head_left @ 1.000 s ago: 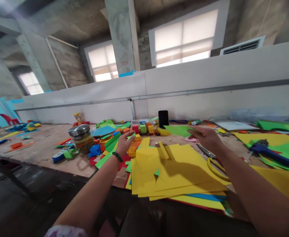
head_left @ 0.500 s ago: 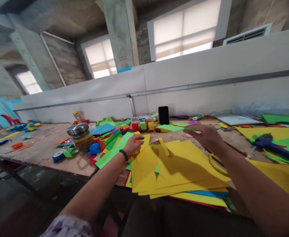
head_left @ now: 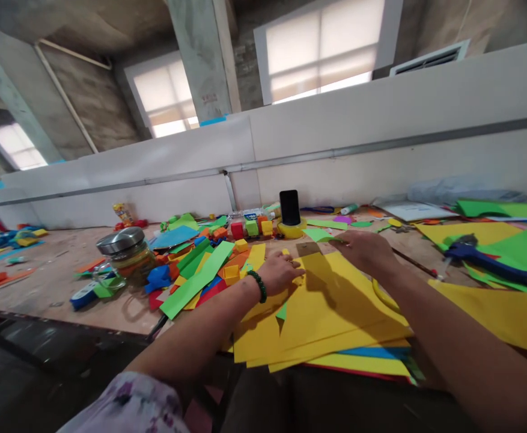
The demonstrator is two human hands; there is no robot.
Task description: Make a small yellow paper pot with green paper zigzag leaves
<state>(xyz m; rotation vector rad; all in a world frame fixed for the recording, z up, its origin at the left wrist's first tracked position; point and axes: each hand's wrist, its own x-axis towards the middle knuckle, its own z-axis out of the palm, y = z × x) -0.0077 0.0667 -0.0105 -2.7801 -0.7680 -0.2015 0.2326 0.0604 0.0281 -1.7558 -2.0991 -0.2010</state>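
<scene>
With our left hand [head_left: 280, 273] low over the yellow paper stack [head_left: 335, 322], we see its fingers half curled, thumb side toward the sheets; we cannot tell if they pinch anything, since the knuckles hide the tips. Our right hand [head_left: 366, 249] hangs palm down over the stack's far right corner, fingers bent, fingertips at the edge of a light green paper piece [head_left: 318, 234]; we cannot tell whether they clamp it or just touch it.

Below the left hand, a small green paper scrap [head_left: 282, 312] sits on the stack. Left of that hand we get a yellow paper box [head_left: 231, 275], a long light green strip [head_left: 198, 281], then a glass jar [head_left: 130, 255] with a metal lid. Beyond both hands stands a black phone [head_left: 289, 207], with red [head_left: 237, 230], green [head_left: 252, 228] and yellow cubes [head_left: 267, 228] beside it. Under our right forearm we catch a yellow loop handle [head_left: 384, 300], partly hidden; farther right, blue-handled pliers [head_left: 491, 261].
</scene>
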